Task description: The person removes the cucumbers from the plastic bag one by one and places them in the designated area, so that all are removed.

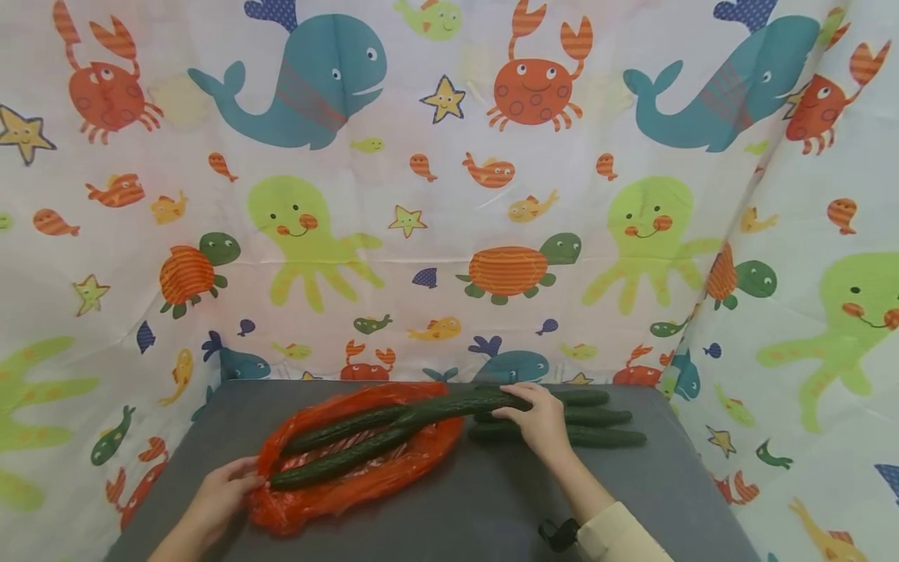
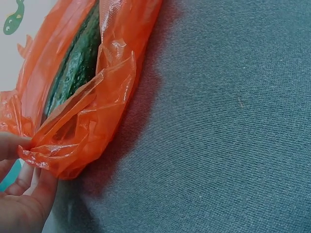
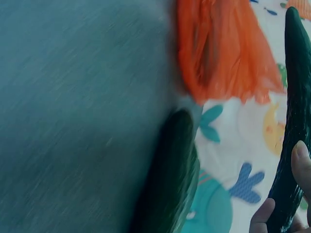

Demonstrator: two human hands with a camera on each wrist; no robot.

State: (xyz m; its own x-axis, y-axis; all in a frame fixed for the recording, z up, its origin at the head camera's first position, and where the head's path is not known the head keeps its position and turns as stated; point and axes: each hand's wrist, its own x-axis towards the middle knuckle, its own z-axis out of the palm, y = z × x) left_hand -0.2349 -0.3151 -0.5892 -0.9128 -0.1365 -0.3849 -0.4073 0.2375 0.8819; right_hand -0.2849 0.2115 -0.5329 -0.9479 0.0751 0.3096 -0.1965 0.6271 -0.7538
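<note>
no words, numbers, brand marks or signs can be read anywhere in these views. the printed cloth (image 1: 449, 195) behind the table carries only cartoon sea creatures, with no lettering among them. the orange plastic bag (image 1: 365, 468) looks plain, though its folds may hide small print, and the right wrist view is too blurred to rule out fine marks. the cucumbers (image 1: 562, 425) and the grey table cover (image 1: 492, 507) bear no labels or stickers that show.
</note>
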